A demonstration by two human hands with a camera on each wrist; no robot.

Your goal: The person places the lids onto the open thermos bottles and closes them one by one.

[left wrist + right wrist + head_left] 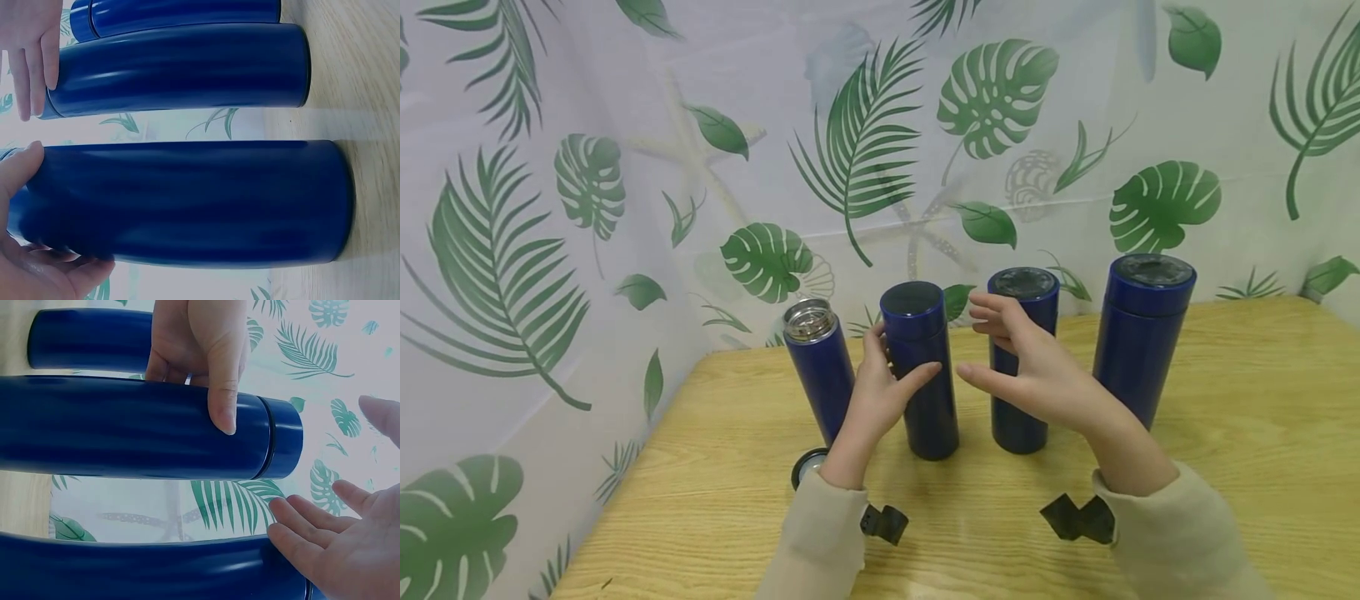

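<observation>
Four dark blue vacuum flasks stand in a row in the head view. My left hand (878, 398) holds the second flask from the left (934, 417), thumb across its front and fingers round its far side; its dark-topped lid is on. My right hand (1045, 371) hovers with parted fingers between that flask and the third flask (1019, 429), partly covering the latter. In the right wrist view its fingers lie clear of the held flask (125, 428). The leftmost flask (817, 362) has no lid and shows a bare steel mouth.
A removed lid (808, 462) lies on the wooden table (700, 500), partly hidden by the left wrist. The largest flask (1142, 346) stands at the far right, behind the right forearm. A leaf-patterned cloth (760, 150) hangs behind the table and along its left.
</observation>
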